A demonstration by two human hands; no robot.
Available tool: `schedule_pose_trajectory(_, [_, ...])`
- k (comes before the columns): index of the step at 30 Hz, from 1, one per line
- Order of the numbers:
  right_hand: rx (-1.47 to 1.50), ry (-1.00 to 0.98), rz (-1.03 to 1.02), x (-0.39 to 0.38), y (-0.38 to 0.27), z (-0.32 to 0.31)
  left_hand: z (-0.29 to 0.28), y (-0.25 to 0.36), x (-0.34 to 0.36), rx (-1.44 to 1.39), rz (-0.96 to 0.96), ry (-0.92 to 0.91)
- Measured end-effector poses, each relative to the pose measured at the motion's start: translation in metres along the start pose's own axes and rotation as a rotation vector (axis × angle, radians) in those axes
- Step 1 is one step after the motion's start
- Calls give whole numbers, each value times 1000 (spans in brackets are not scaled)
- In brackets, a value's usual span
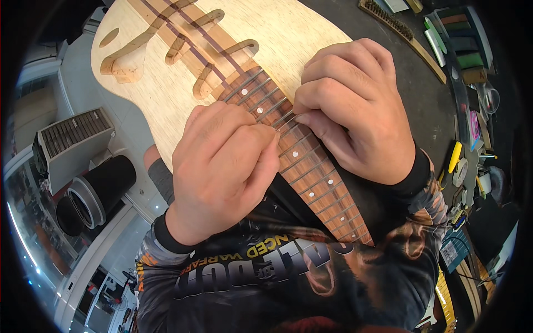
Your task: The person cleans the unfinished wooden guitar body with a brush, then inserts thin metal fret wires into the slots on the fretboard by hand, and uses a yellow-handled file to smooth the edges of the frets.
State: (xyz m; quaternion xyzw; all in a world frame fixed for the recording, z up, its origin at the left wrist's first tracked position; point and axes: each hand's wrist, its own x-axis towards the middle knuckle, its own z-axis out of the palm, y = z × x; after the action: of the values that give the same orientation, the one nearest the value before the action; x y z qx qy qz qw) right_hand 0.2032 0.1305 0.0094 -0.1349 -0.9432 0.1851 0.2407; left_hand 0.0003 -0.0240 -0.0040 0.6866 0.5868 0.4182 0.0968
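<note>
An unfinished electric guitar body (166, 105) in pale wood lies slantwise before me, with routed cavities and dark stripes down its middle. Its brown wooden fretboard (311, 166) runs toward my torso, with white dot inlays and several metal frets across it. My left hand (225, 161) is closed in a pinch at the board's left edge. At the opposite edge, my right hand (355, 111) pinches with thumb and index finger. A thin fret wire (285, 120) spans the board between both sets of fingertips; its ends are hidden by my fingers.
On the dark bench at right lie a wooden-handled wire brush (402, 30), a yellow-handled tool (454, 157) and other small tools. Another guitar neck (444, 294) shows at lower right. At left, a black cylindrical bin (108, 180) and a grey slatted box (78, 136) stand on the floor.
</note>
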Motion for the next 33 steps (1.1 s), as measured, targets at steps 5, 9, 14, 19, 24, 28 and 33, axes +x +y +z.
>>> schedule_pose_trajectory(5, [48, -61, -8, -1, 0, -8, -5, 2, 3, -34, 32, -86])
schedule_pose_trajectory(9, [-4, -35, -1, 1, 1, -5, -4, 4, 9, 6, 31, -44])
schedule_pose_trajectory(14, [71, -33, 29, 2, 7, -9, -3, 4, 8, 0, 10, -12])
schedule_pose_trajectory(19, [49, -51, 14, -4, 8, -13, -4, 5, 7, -9, 31, -47])
schedule_pose_trajectory(24, [20, -57, 18, -5, 5, -10, -6, 7, 10, -53, -1, -93])
schedule_pose_trajectory(28, [-8, -12, 17, -2, 6, -8, -3, 7, 12, -23, -11, -43])
schedule_pose_trajectory(33, [31, -25, 23, -3, 7, -9, -4, 5, 10, -2, -5, -35])
